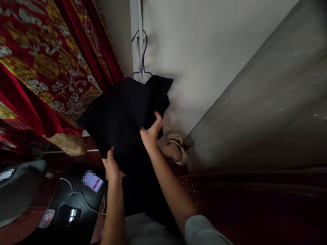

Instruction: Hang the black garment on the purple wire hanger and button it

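Below the hanger (143, 63), left hand (111, 168) and right hand (151, 134) hold black cloth (122, 117), corner upper-right, long axis unclear.

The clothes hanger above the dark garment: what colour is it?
The clothes hanger is purple; it shows in the head view.

My bare forearms (170, 182) reached far; my left hand (111, 166) gripped, nearer; right hand (152, 132) farther, thumb (142, 130) parted from fingers (158, 117).

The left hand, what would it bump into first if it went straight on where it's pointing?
Probably the black garment, since the left hand already touches it; what's behind is hidden.
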